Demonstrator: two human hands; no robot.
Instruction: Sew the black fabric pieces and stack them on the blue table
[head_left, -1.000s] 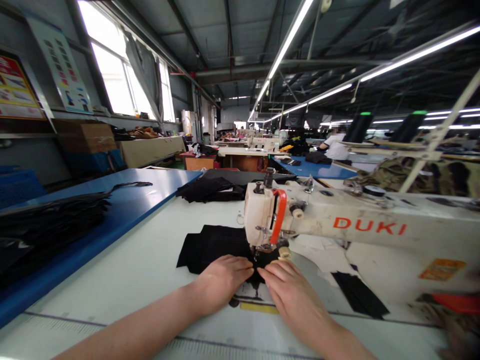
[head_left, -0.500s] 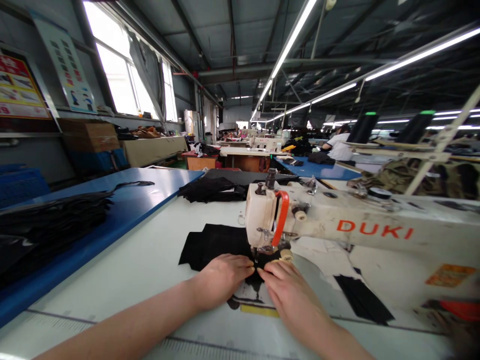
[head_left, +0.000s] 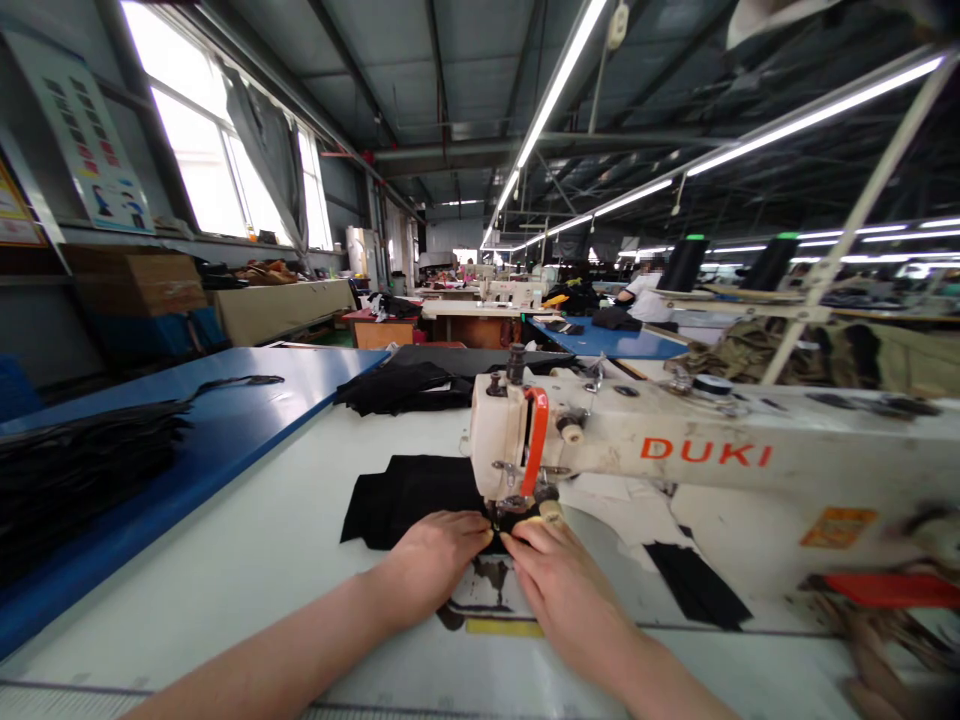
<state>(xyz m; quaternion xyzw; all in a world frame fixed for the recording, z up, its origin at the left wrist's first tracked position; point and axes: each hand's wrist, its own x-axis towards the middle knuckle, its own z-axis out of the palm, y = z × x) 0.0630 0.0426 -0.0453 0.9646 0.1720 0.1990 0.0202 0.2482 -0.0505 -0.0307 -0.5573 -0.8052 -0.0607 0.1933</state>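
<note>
A piece of black fabric (head_left: pixel 420 492) lies flat under the head of a white sewing machine (head_left: pixel 705 430), spreading out to the left of the needle area. My left hand (head_left: pixel 436 555) grips its near edge just left of the presser foot (head_left: pixel 496 512), fingers pressed together. From the right, my right hand (head_left: pixel 553 565) holds the same edge, thumb and fingertips closed on the cloth. The two sets of fingertips almost meet in front of the foot. The needle tip and the cloth beneath the fingers are hidden.
Black fabric pieces (head_left: pixel 409 388) are piled behind the machine, and more black pieces (head_left: pixel 97 445) are stacked on the blue table (head_left: pixel 247 410) at left. Several black strips (head_left: pixel 697 585) lie under the machine arm. Thread cones (head_left: pixel 681 266) stand behind; farther off sits a person (head_left: pixel 643 298).
The black fabric's near edge has moved forward toward the needle, uncovering more of the metal plate. Both hands keep their hold beside the foot. The whole view has shifted, so everything appears farther left.
</note>
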